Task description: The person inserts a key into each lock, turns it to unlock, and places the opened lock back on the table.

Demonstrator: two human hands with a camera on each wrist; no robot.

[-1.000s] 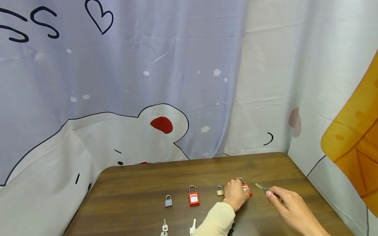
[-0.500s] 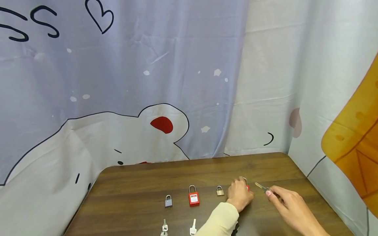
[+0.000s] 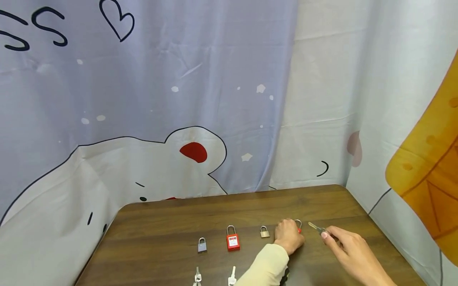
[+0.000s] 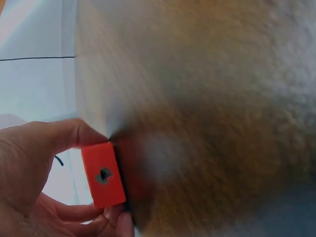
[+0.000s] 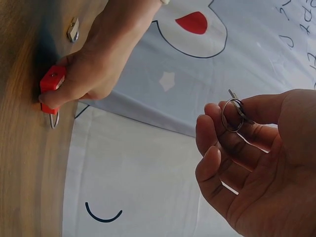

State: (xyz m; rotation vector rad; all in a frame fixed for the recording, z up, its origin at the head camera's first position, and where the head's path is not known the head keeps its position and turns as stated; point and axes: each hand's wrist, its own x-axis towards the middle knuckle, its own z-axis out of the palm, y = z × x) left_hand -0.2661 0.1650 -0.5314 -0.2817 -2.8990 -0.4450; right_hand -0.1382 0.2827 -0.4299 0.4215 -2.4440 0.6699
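Observation:
In the left wrist view the left hand (image 4: 34,168) grips a red padlock (image 4: 102,174) by its sides, thumb above and fingers below, its keyhole face toward the camera. The head view has the left hand (image 3: 289,236) mostly covering that padlock (image 3: 299,230), shackle showing past the fingers. To its right the right hand (image 3: 352,251) pinches a key (image 3: 314,226), blade pointing left toward the padlock, not touching it. A ring (image 5: 232,114) hangs at the right hand's fingers in the right wrist view, where the red padlock (image 5: 52,85) lies near the table surface.
A brass padlock (image 3: 264,232) lies just left of the left hand. Farther left are another red padlock (image 3: 233,241) and a grey padlock (image 3: 202,245), with keys (image 3: 232,277) (image 3: 197,277) nearer the front. A printed curtain (image 3: 143,99) hangs behind the wooden table (image 3: 161,222).
The left hand has shifted slightly right over the red padlock and turned it, so less of its red body shows in the head view. The right hand and key have stayed almost in place.

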